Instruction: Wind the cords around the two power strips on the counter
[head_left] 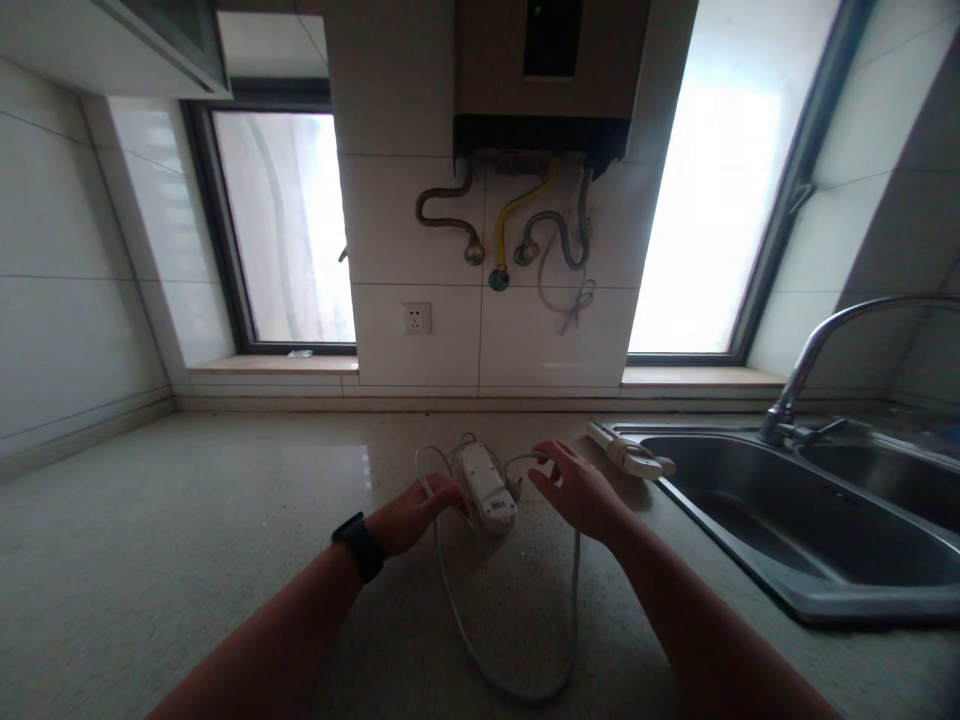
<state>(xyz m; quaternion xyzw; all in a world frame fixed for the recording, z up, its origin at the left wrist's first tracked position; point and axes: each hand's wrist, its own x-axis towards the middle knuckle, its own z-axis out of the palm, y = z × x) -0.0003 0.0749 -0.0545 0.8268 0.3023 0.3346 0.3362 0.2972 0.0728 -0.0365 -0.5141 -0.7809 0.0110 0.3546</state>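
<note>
A white power strip [480, 478] lies face down on the counter between my hands, one strand of its cord across it. My left hand [424, 508], a dark watch on its wrist, is closed around the white cord [444, 590] just left of the strip. On the other side, my right hand [574, 485] pinches the same cord between fingertips and thumb. Between the two hands the cord hangs in a wide loop toward me. The plug [514, 486] seems to lie at the strip's right edge, partly hidden by cord.
A second white power strip [626, 452], its cord wrapped round it, lies beside the steel sink [739, 545] on the right. The faucet [799, 380] arches over the sink. A wall socket [417, 318] and a water heater [551, 70] with pipes are on the tiled wall ahead.
</note>
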